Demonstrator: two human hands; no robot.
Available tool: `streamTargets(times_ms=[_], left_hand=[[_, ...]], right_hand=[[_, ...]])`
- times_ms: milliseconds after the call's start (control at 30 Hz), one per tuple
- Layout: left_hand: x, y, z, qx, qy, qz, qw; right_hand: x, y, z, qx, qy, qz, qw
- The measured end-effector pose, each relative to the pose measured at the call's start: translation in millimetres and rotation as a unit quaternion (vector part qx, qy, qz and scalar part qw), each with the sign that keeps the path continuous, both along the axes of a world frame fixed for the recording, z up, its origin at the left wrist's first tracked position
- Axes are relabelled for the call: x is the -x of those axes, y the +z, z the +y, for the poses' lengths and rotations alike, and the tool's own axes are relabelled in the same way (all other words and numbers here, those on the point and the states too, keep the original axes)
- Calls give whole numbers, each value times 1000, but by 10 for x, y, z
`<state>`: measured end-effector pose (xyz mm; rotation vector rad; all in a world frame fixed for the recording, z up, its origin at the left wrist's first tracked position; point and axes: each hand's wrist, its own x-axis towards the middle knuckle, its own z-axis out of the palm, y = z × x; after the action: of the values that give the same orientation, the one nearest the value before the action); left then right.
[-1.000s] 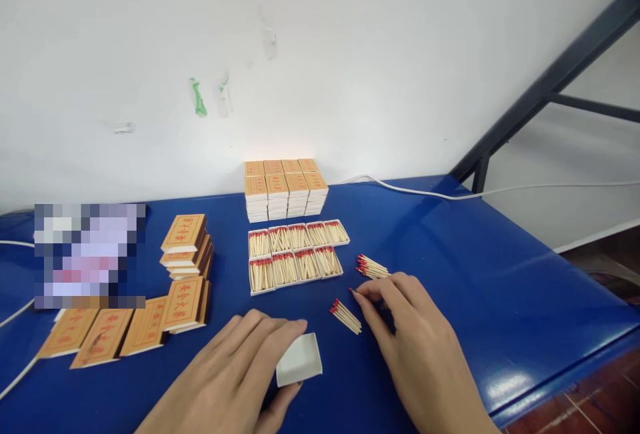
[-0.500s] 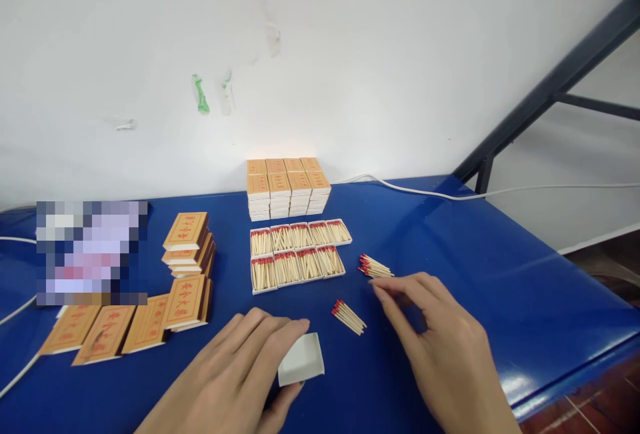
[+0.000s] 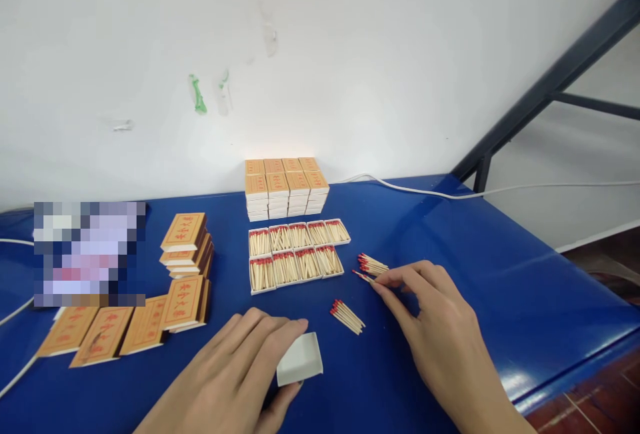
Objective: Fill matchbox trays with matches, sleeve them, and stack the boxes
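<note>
Shows left hand point(image 3: 235, 374), fingers loose and spread, resting against an empty white tray point(image 3: 300, 359) on a blue table point(image 3: 500, 301). Right hand point(image 3: 435, 327) narrowed, seemingly pinching one match point(image 3: 361, 275) at the loose matches point(image 3: 373, 265), right of the filled trays point(image 3: 295, 254).

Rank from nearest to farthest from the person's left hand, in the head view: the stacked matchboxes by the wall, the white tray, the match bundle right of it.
1. white tray, held by the left hand.
2. match bundle, just to the tray's right.
3. stacked matchboxes, far back against the wall.
</note>
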<state>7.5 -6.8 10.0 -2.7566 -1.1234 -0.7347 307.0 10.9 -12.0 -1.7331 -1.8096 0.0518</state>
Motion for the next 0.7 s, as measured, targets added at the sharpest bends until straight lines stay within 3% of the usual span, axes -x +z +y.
streamTargets(times_ms=[267, 467, 700], left_hand=[[-40, 11, 2, -15, -5, 24, 1000], [-41, -5, 2, -19, -3, 25, 1000], [-19, 32, 9, -22, 2, 23, 999]], right_hand=[[5, 33, -104, -1, 2, 14, 1000], [172, 48, -186, 47, 69, 51, 995], [215, 25, -186, 83, 93, 92, 988]])
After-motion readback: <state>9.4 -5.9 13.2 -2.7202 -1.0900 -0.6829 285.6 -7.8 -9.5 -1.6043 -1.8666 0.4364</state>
